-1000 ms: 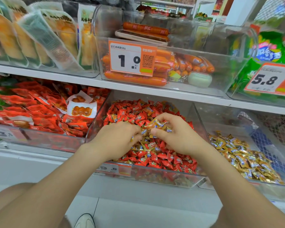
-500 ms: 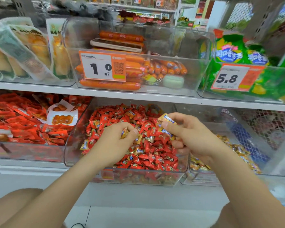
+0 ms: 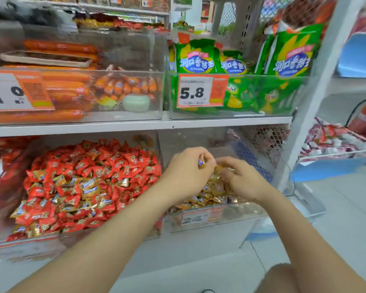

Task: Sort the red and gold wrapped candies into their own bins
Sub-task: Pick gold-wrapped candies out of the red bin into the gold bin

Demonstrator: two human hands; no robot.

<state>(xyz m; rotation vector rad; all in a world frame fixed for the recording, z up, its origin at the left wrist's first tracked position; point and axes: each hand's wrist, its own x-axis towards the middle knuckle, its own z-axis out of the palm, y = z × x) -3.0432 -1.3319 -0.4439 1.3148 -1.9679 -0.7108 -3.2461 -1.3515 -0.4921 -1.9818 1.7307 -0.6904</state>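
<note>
we see both hands over right-hand clear plastic bin (image 3: 241,214), above heap of gold foil-wrapped candies (image 3: 209,194). left hand (image 3: 186,174) pinches one small gold-and-blue wrapped candy (image 3: 201,161) in curled fingertips. right hand (image 3: 243,180) just beside it, fingers bent down into heap; we cannot tell if they grip anything. left-hand clear plastic bin (image 3: 30,244) holds red wrapped candies (image 3: 106,166), some gold strays (image 3: 88,185) mixed in.

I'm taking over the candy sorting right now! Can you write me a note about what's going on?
Left hand: pinches one gold candy above the gold bin.
Right hand: curled over the gold pile in it; too blurred to tell whether it holds any.
Done: that pile is gathered.
Left: drop this one, then pick the many stray gold candies out of the red candies in the red bin.
</note>
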